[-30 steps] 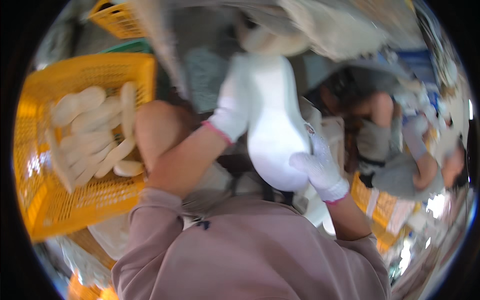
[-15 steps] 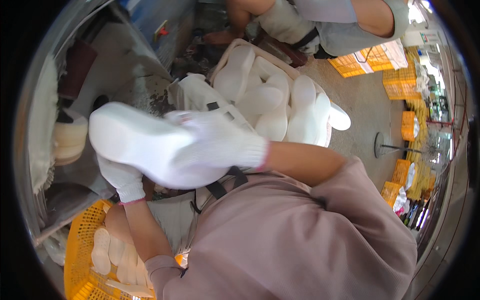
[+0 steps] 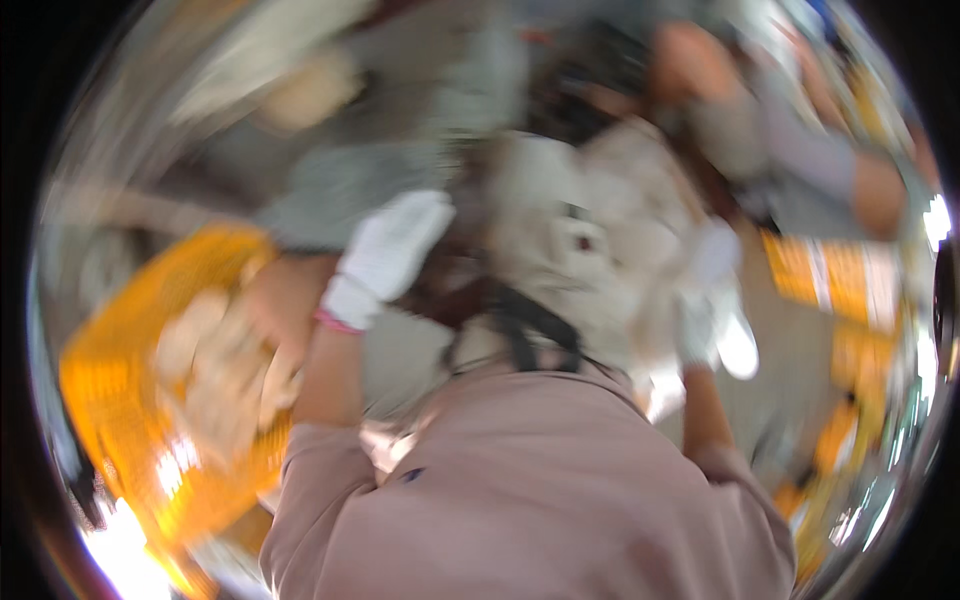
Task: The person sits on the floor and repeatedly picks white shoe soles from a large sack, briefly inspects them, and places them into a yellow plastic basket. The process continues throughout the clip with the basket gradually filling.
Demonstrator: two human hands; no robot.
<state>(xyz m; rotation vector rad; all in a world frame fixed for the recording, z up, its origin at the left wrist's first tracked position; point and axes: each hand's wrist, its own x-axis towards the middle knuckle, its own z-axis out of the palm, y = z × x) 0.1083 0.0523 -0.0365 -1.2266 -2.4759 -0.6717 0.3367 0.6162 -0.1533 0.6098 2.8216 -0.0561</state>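
My left hand (image 3: 392, 250), in a white knitted glove, is above my lap. Its fingers are stretched out together and nothing shows in them. Off to the right, my gloved right hand (image 3: 698, 322) is at the near right side of the bin of white shoe soles (image 3: 640, 240). Motion blur hides its fingers, so whether it holds a sole is unclear. Beside that hand, a white shoe sole (image 3: 739, 346) juts out past the bin's side. Another pale, smeared shape (image 3: 714, 250) lies just beyond the hand, probably a sole.
A yellow plastic basket (image 3: 100, 385) with paler soles stands at my left. Grey machinery with a pale, blurred wheel (image 3: 310, 90) is at the far left. Another person (image 3: 800, 160) sits at the far right. Yellow crates (image 3: 800, 275) stand along the right.
The view has swung and blurred. My hands have parted: the left has let go of the white sole both held, and the right has moved over to the bin of soles.
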